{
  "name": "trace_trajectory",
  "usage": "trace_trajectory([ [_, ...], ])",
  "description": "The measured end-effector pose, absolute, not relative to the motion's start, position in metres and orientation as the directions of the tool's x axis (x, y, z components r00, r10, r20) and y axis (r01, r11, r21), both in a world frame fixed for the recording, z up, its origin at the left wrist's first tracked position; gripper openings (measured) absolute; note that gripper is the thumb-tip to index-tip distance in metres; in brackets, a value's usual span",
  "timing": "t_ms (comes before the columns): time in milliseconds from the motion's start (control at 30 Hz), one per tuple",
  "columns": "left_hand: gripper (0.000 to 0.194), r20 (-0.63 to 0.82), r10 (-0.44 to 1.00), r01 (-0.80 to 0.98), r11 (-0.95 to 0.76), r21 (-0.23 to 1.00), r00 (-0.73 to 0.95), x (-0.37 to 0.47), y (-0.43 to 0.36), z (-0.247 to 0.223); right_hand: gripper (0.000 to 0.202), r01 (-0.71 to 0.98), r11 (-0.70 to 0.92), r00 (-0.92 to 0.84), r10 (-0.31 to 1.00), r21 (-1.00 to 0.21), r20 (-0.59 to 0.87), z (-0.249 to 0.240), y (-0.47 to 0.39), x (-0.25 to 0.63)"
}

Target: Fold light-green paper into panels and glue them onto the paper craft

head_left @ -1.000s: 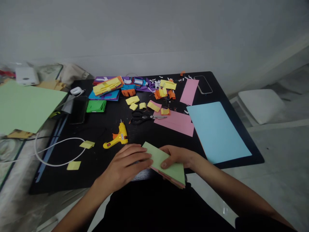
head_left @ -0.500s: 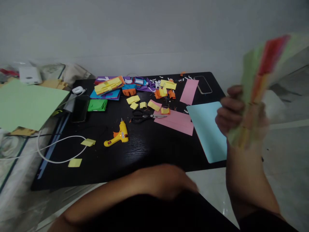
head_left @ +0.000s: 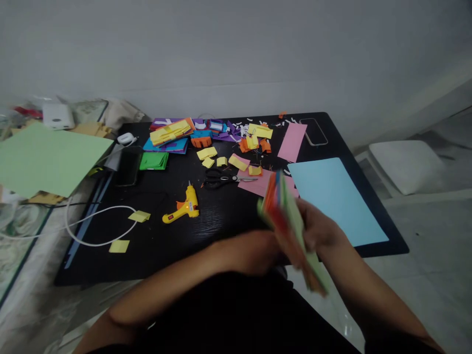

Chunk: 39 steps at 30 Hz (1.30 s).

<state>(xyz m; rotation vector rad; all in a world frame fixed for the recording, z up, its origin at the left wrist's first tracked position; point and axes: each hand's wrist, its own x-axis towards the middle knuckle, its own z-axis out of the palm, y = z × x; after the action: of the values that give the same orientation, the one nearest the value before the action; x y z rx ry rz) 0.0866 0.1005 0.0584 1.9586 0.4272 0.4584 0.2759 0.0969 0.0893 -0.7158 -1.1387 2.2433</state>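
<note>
My right hand is closed on a folded paper piece with a pale green side and bands of red and orange, blurred by motion and tilted over the table's front edge. Just left of it is my left hand, its fingers smeared and partly behind the paper, so I cannot see if they touch it. Beyond the hands, black-handled scissors lie partly on pink paper. A yellow glue gun lies on its side to the left.
Light blue sheets lie at the right of the black table. Along the back are yellow folded strips, green paper and many scraps. A white cable loops at left. A white stool stands at right.
My right hand has swung the paper piece down and left from the upper right, in front of the table. My left hand has moved slightly up beside it.
</note>
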Motion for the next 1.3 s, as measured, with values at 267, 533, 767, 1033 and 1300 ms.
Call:
trace_trajectory([
  [267, 0.021, 0.126, 0.611, -0.144, -0.021, 0.989, 0.781, 0.044, 0.067, 0.1, 0.059, -0.307, -0.679, -0.547, 0.699, -0.667, -0.46, 0.054, 0.108, 0.254],
  [533, 0.025, -0.064, 0.998, -0.055, 0.063, 0.996, -0.022, 0.005, 0.099, 0.056, 0.062, -0.091, -0.586, -0.4, 0.762, -0.805, -0.509, 0.058, 0.092, 0.245],
  [767, 0.046, -0.218, 0.959, 0.033, 0.216, 0.976, 0.183, 0.017, 0.097, 0.045, 0.058, 0.192, -0.343, -0.311, 0.867, -0.919, -0.389, 0.048, 0.088, 0.226],
  [1033, 0.062, -0.23, 0.97, 0.147, 0.218, 0.965, 0.073, 0.0, 0.102, 0.038, 0.058, 0.172, -0.35, -0.304, 0.87, -0.921, -0.388, 0.048, 0.086, 0.235],
  [1300, 0.032, -0.032, 0.991, 0.217, 0.003, 0.976, 0.13, -0.004, 0.108, 0.055, 0.053, 0.283, -0.248, -0.387, 0.854, -0.927, -0.347, 0.052, 0.084, 0.239],
])
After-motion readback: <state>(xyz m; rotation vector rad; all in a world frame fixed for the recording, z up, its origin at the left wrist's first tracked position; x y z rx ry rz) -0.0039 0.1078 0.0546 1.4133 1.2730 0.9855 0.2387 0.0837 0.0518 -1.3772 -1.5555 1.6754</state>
